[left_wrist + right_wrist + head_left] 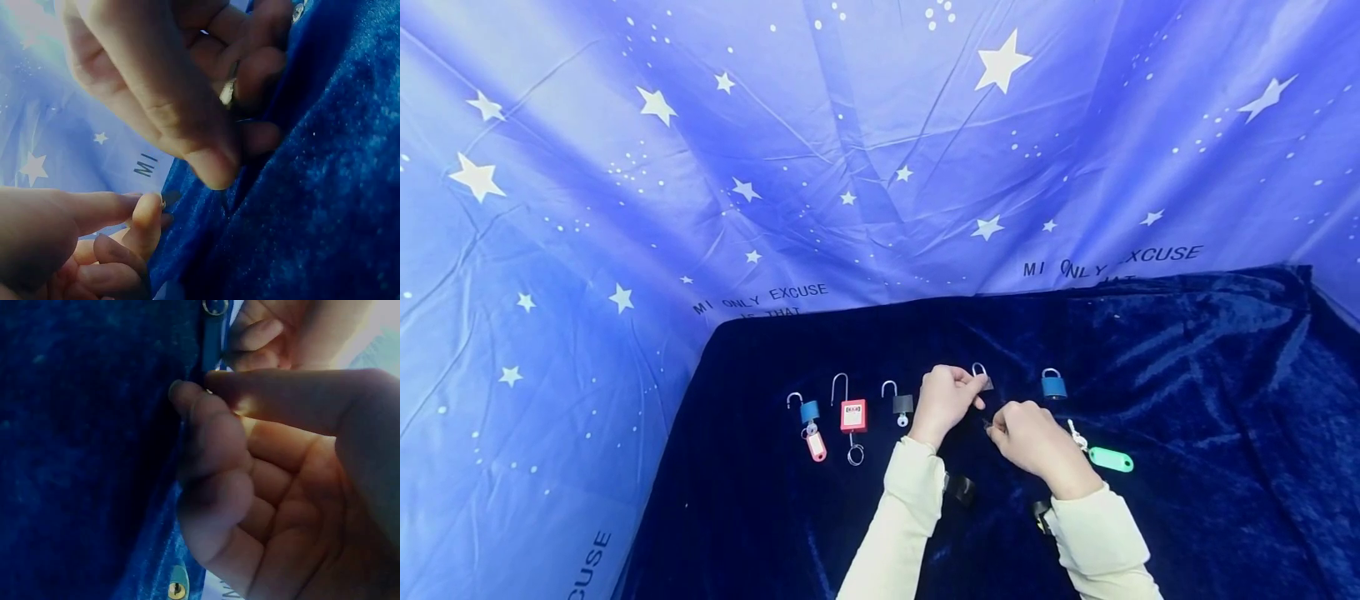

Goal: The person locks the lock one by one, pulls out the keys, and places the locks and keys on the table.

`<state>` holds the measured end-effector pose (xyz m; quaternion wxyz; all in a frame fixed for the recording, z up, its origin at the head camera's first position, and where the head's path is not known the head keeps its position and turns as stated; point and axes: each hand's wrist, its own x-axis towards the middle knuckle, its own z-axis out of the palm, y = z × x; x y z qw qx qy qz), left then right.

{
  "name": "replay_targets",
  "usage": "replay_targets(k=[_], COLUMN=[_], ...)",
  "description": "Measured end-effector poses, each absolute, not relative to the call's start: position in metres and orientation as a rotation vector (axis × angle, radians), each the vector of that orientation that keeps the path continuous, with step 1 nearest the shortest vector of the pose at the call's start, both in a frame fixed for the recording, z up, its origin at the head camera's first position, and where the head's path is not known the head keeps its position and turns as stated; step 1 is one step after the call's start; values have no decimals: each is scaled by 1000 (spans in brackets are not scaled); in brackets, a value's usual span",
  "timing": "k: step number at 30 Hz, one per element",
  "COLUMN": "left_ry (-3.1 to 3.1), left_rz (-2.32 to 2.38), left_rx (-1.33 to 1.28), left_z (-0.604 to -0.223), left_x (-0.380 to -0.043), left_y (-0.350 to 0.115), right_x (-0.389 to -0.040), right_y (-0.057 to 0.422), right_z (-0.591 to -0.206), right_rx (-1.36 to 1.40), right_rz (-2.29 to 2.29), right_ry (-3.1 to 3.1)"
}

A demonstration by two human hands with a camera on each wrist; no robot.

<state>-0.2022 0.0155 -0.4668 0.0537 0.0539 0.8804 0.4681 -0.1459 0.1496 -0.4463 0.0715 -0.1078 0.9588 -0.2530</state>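
Note:
My left hand (pixel 946 404) grips a small padlock (pixel 987 385) by its body, and the padlock's silver shackle arches up beyond the fingertips. Most of that body is hidden by the fingers. Close by on the right, my right hand (pixel 1033 437) pinches a small key (pixel 170 199) between thumb and forefinger, mostly covered by them. A gap separates the key from the padlock. In the right wrist view, the other fingers of the right hand (pixel 219 462) are curled in below the pinch. Just right of this hand lies a key bunch with a green tag (pixel 1111 459).
Left of the hands lie three padlocks with raised shackles: a blue one (pixel 808 411) with a pink tag (pixel 816 447), a red one (pixel 853 415) and a dark one (pixel 902 405). A blue padlock (pixel 1054 385) lies at the right. Dark blue velvet (pixel 1210 467) covers the table; starry cloth (pixel 880 125) hangs behind.

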Motion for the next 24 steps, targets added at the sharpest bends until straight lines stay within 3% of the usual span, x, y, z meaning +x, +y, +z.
replay_targets(k=[24], left_ry=[3047], left_rz=[918], left_rx=[249], left_z=[-468], left_x=[-196], left_y=[25], right_x=[-142], right_y=[151], right_z=[-449], right_rx=[-223], right_rz=[-557], right_ry=[2799])
